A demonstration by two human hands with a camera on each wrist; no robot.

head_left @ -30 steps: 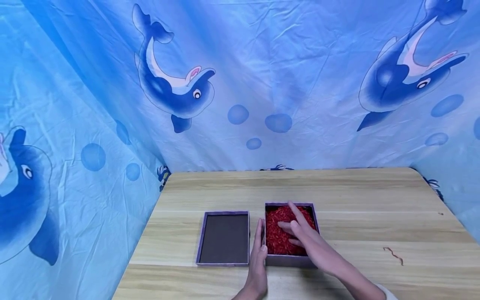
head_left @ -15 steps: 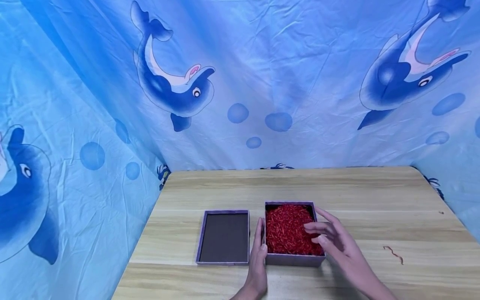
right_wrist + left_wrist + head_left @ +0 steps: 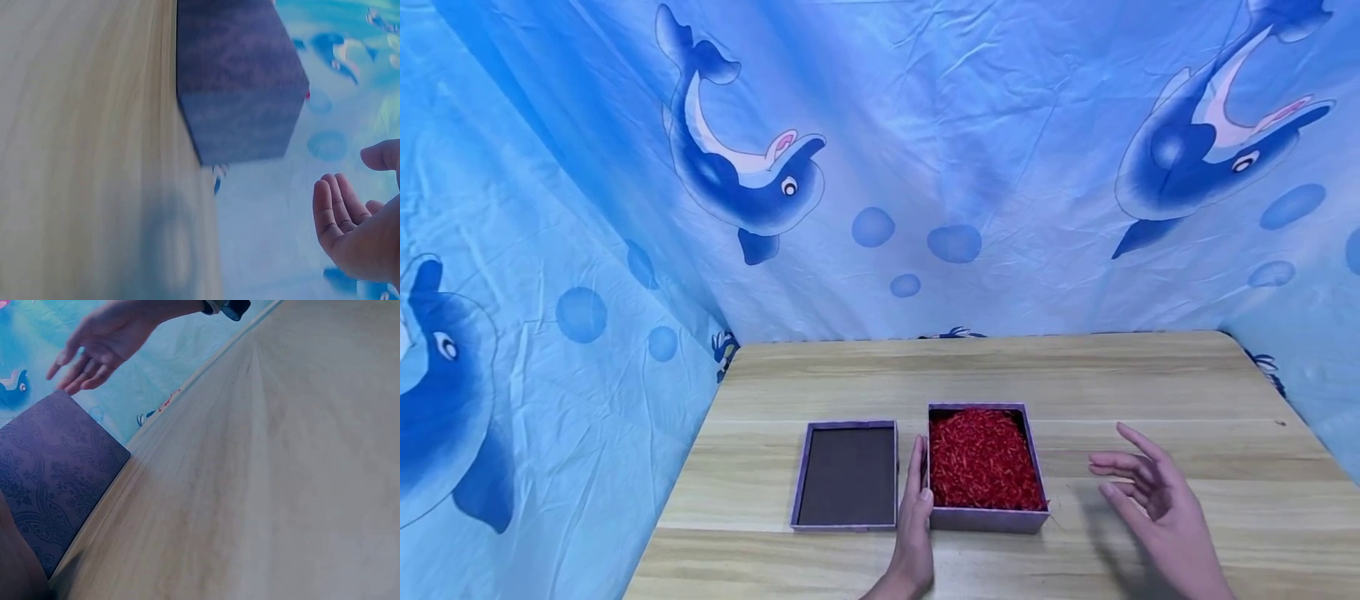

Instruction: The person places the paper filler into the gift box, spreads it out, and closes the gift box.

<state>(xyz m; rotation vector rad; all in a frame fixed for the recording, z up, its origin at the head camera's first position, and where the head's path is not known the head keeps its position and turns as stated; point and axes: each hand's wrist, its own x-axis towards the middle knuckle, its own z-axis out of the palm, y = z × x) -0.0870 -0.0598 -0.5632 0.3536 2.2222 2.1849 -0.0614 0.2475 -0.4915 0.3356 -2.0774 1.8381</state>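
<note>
A square purple box [image 3: 988,522] stands on the table, filled nearly to its rim with red shredded paper [image 3: 981,462]. My left hand [image 3: 913,525] lies along the box's left wall, fingers straight and held against it. Right of the box my right hand [image 3: 1161,500] hovers over the table, fingers loosely bent and holding nothing. The left wrist view shows the box's patterned wall [image 3: 59,465], with the right hand [image 3: 103,353] beyond it. In the right wrist view the right hand [image 3: 359,231] is apart from the box [image 3: 244,125].
Left of the left hand lies a shallow purple box lid [image 3: 847,477], its dark inside facing up. A tiny brown scrap [image 3: 1280,422] is near the table's right edge. Blue dolphin-print curtains [image 3: 925,167] hang behind and beside the wooden table [image 3: 820,375].
My right hand has lifted off the red shredded paper and moved right, past the box's edge. It now covers where a loose red strand lay. The left hand has stayed at the box.
</note>
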